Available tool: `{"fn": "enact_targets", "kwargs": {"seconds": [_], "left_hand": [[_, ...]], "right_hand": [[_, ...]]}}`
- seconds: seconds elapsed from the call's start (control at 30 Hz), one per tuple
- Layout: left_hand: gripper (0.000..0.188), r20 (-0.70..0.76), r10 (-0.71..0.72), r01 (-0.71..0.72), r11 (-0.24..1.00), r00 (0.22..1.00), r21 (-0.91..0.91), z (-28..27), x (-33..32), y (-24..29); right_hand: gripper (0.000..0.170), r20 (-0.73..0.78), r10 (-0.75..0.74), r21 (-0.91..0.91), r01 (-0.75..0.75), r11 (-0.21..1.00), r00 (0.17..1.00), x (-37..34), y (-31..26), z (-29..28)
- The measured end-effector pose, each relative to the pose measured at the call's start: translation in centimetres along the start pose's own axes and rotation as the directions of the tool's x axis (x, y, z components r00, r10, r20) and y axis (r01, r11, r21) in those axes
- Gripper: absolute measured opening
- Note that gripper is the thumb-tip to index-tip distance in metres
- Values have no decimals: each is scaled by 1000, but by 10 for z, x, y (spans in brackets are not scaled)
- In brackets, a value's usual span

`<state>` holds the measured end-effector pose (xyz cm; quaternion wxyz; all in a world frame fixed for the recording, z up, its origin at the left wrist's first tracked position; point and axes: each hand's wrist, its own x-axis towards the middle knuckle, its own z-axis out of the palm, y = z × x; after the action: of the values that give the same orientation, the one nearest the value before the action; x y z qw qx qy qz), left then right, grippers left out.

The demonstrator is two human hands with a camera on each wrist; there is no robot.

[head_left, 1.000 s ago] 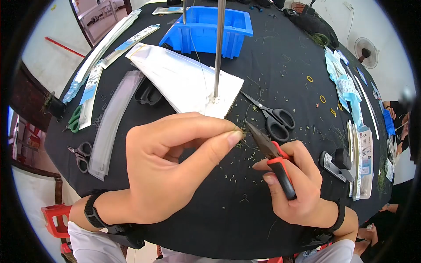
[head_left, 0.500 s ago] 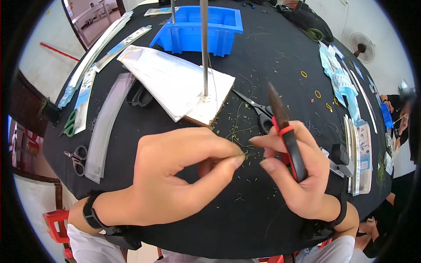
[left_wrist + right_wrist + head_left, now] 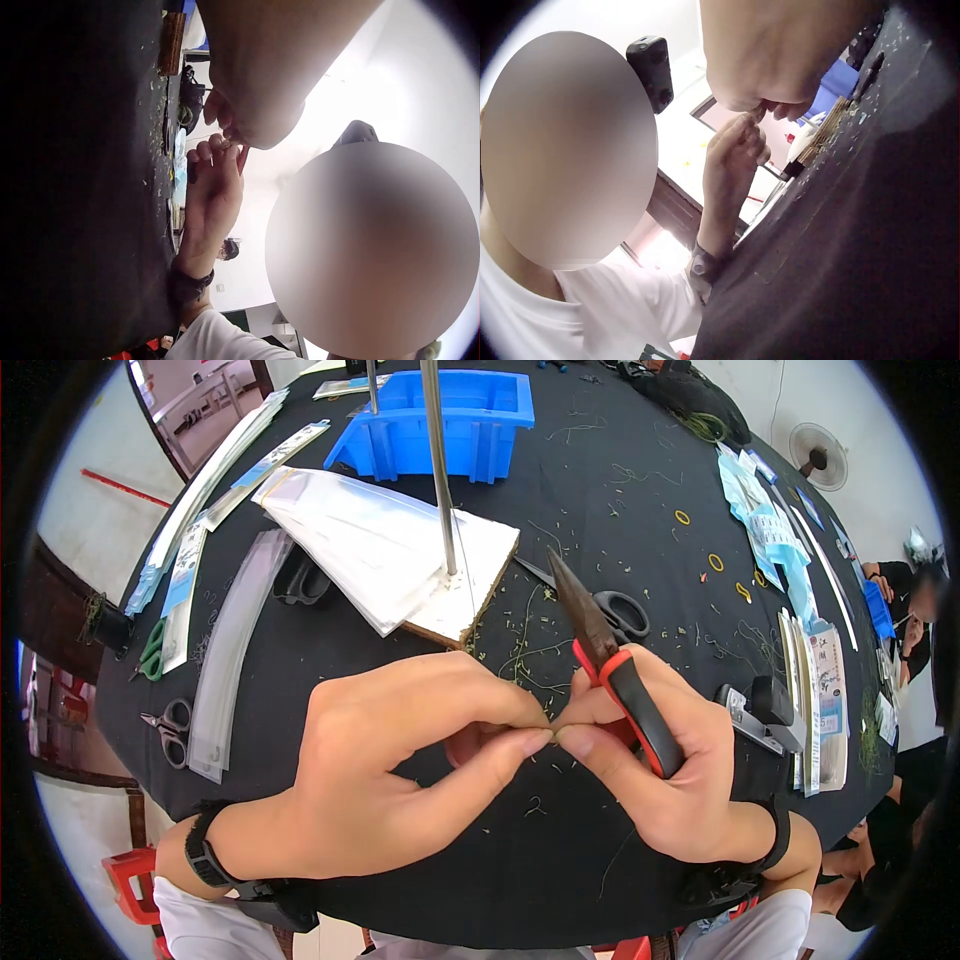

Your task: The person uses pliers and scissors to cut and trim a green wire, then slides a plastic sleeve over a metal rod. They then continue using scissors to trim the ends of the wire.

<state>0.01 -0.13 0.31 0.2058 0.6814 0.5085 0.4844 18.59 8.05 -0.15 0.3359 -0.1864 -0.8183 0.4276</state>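
Observation:
My left hand (image 3: 390, 770) pinches a tiny piece between thumb and forefinger, mostly hidden by the fingertips; I cannot tell what it is. Against those fingertips, the thumb and forefinger of my right hand (image 3: 680, 790) come together at the same spot. Tucked in the right palm are pliers (image 3: 588, 610) with red and black handles, their dark tapered jaws pointing up and away. Black scissors (image 3: 622, 618) lie on the table behind the pliers, partly covered by them. In the left wrist view the fingers of both hands meet, the right hand (image 3: 214, 206) below the left.
Behind the hands, a white-topped board (image 3: 490, 550) carries a metal rod (image 3: 438, 470) and white sleeves (image 3: 340, 530). Further back is a blue bin (image 3: 450, 445). Small scissors (image 3: 172, 732) and clear sleeves (image 3: 235, 660) lie left; a stapler (image 3: 755, 720) sits right. Clippings and loose line litter the black cloth.
The pliers' tips, first at the left fingertips, swung up and away as the right thumb and forefinger came in to meet the left fingertips. The view shifted slightly right.

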Motion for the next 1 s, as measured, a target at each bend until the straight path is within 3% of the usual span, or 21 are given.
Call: {"fn": "enact_targets", "kwargs": {"seconds": [0.1, 0.23, 0.33, 0.5, 0.63, 0.73, 0.83, 0.93, 1.0], "left_hand": [[8, 10, -23, 23, 1000, 1000, -16, -1, 0, 1], [6, -9, -39, 39, 999, 999, -5, -7, 1, 2], [7, -37, -66, 66, 998, 997, 8, -9, 0, 3], [8, -30, -90, 91, 996, 995, 2, -9, 0, 1], [7, -7, -85, 85, 996, 996, 13, -11, 1, 2], [7, 6, -91, 92, 996, 996, -8, -12, 1, 3], [8, 5, -127, 127, 989, 992, -75, -11, 0, 3], [9, -7, -169, 166, 973, 986, -160, -9, -1, 2], [8, -29, -206, 194, 955, 978, -223, -9, 0, 2]], "right_hand": [[15, -59, 4, -21, -6, 1000, 998, -1, 1, 1], [13, -9, 86, -353, -84, 932, 996, -2, 0, -4], [17, 83, 15, -513, 30, 858, 996, -8, 3, 2], [26, 207, -12, -503, 117, 856, 978, -7, -1, 4], [27, -24, -74, -693, 37, 720, 997, 3, 15, -12], [25, -102, 12, -748, -85, 658, 995, 8, 37, -23], [24, -111, 170, -716, -197, 670, 979, 11, 36, -27], [19, -125, 213, -666, -241, 706, 969, 13, 29, -29], [17, -136, 336, -410, -361, 837, 932, 15, 26, -30]]}}
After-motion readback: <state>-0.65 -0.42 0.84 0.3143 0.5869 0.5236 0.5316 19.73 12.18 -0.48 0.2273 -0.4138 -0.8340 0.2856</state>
